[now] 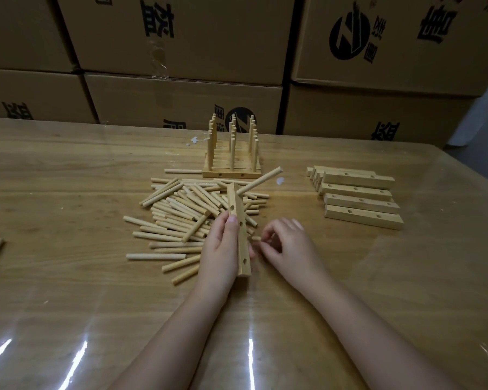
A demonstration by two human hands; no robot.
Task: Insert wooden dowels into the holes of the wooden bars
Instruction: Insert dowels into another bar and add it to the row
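While left hand (220, 249) grips drilled square bar (234, 201), round dowel (261, 180) protrudes.

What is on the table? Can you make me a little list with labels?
left hand: holds one bar, thumb on it
dowel in held bar: one, sticking out at the far end
right hand: fingers curled beside the bar; grip unclear
loose dowels: pile on the table
finished bars: behind the pile, dowels upright
empty bars: lying together at the right
behind: cardboard boxes
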